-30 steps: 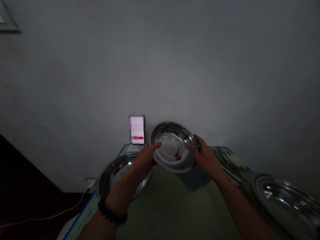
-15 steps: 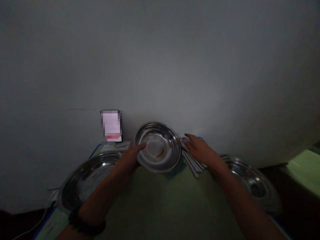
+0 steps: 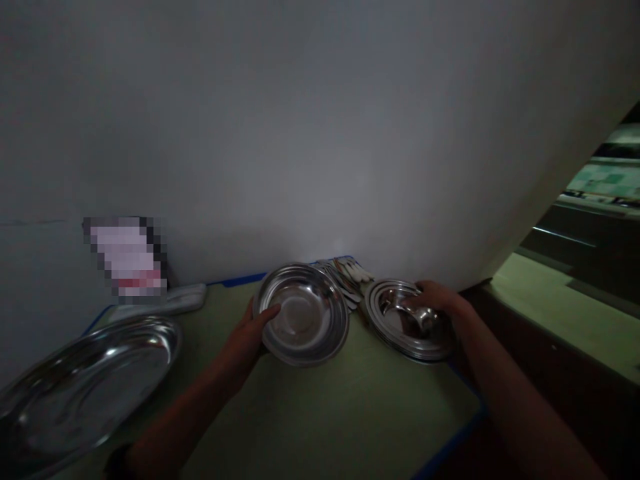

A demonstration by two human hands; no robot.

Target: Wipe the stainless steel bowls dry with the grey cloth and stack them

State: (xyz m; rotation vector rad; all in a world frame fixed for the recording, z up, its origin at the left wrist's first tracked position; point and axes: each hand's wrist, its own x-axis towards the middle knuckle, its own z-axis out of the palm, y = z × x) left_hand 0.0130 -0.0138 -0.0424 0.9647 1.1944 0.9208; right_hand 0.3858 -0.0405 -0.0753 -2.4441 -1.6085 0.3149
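My left hand [image 3: 255,327] holds a shiny round metal bowl [image 3: 300,317] by its left side, thumb over the rim and fingers hidden beneath. The bowl is tilted towards me above the table. To the right is a stack of metal plates [image 3: 393,333], and my right hand [image 3: 440,298] is on the far right part of its top plate. Its thumb and fingers close at the rim there, partly hidden. Behind and between the bowl and the stack lies a fanned bunch of flatware [image 3: 345,277] with pale handles.
A large oval metal tray [image 3: 95,380] stands at the left of the green table [image 3: 310,427]. Behind it lie a folded white cloth-like bundle [image 3: 165,300] and a blurred-out upright panel [image 3: 125,257] against the wall [image 3: 320,133]. Another pale green surface [image 3: 560,307] is at right.
My view has turned to the right. My right hand has moved from beside the flatware to the plate stack. My left hand still holds the bowl, now tilted slightly differently.
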